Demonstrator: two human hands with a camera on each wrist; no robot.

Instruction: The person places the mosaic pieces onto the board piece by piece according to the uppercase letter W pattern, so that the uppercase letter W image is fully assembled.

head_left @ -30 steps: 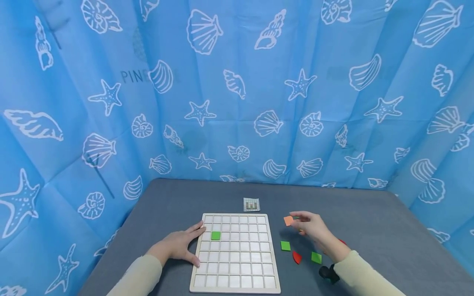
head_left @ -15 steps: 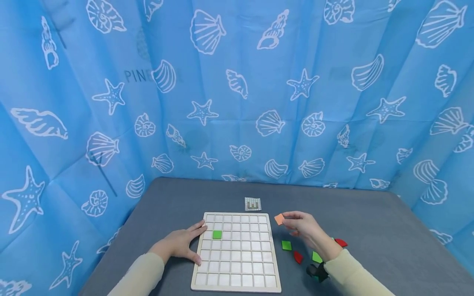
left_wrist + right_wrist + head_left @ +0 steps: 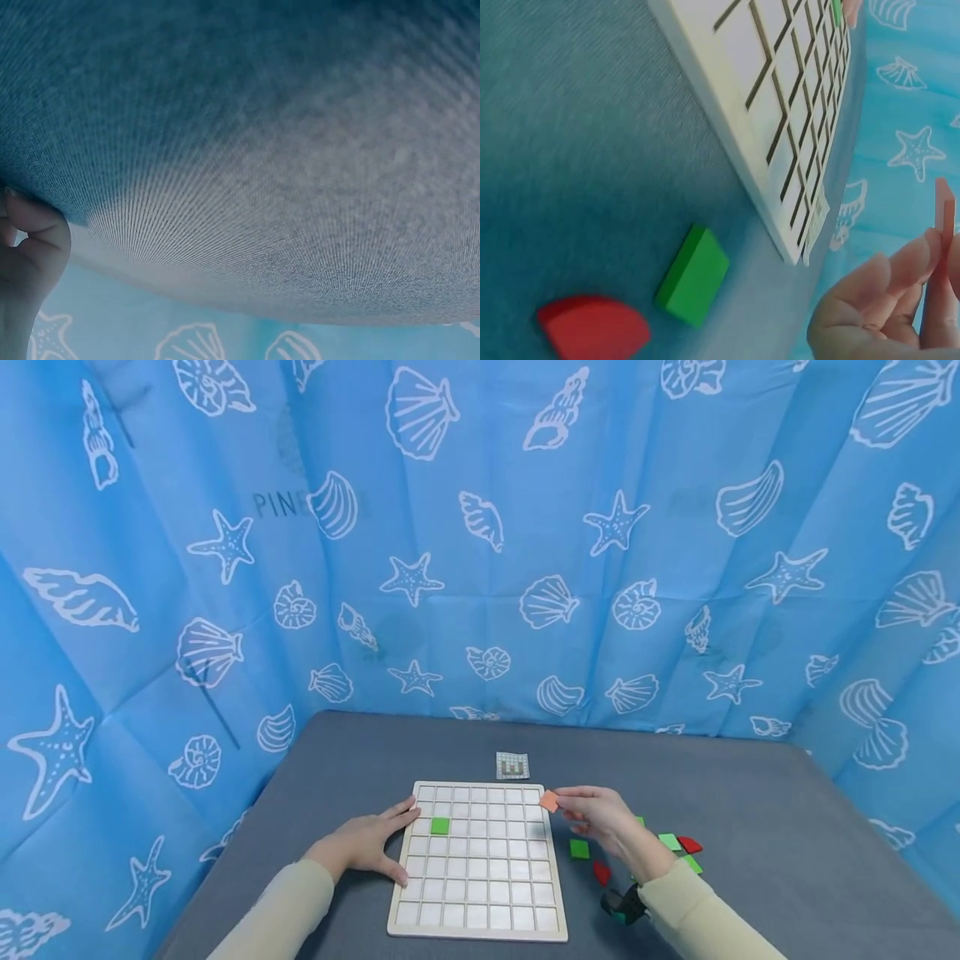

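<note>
The right hand [image 3: 603, 817] pinches an orange tile [image 3: 550, 800] between thumb and fingers. From the head view, the tile overlaps the board's corner that faces the desk's far edge and right edge; the right wrist view shows it lifted, apart from the board [image 3: 480, 933].

The left hand [image 3: 366, 842] grasps nothing. Its fingers are extended and spread, the tips resting along the side of the board nearest the desk's left edge, with the thumb lower on that same side.

The board is a pale grid lying flat on the grey desk [image 3: 420, 752]. One green tile [image 3: 440, 826] sits in it, in the second column from the desk's left edge and the third row from its far edge. A small printed card [image 3: 512, 766] lies between the board and the desk's far edge.

On the board's other side, toward the desk's right edge, lie a loose green square [image 3: 579, 849] and, just beside it, a red piece [image 3: 602, 872]. Farther toward that edge, past the right arm, are a second red piece [image 3: 690, 844] and several light green pieces [image 3: 670, 842], partly hidden by the sleeve. A blue curtain [image 3: 480, 543] with white shells and starfish hangs behind the desk's far edge.
</note>
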